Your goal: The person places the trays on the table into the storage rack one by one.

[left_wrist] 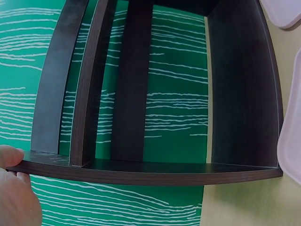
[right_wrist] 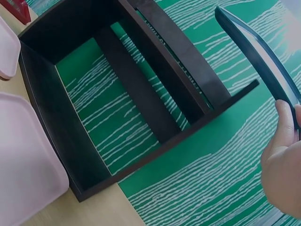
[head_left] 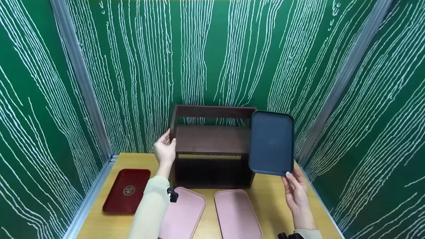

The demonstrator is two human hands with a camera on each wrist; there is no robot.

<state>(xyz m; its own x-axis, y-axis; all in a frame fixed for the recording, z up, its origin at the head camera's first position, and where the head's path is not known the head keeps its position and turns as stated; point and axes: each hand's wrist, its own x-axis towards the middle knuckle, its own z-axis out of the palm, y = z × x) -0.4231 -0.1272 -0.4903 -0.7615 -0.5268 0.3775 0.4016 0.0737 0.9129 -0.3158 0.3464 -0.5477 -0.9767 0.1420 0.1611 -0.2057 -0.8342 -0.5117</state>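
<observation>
A dark brown two-tier wooden shelf [head_left: 212, 139] stands at the back of the table. My left hand [head_left: 165, 149] grips the upper part of its left side panel, thumb at the front edge; the left wrist view shows the thumb and fingers on that panel's edge [left_wrist: 141, 176]. In my right hand [head_left: 296, 189] is a dark blue-grey tray [head_left: 271, 142], pinched at its lower right corner and held upright in front of the shelf's right side. The right wrist view shows this tray [right_wrist: 263, 52] nearly edge-on, apart from the shelf [right_wrist: 155, 28].
Two pink trays, one on the left [head_left: 182, 212] and one on the right [head_left: 237, 214], lie before the shelf. A dark red tray [head_left: 127, 191] with a round emblem lies at the table's left. Green walls [head_left: 229, 59] with white lines enclose the wooden table [head_left: 272, 205].
</observation>
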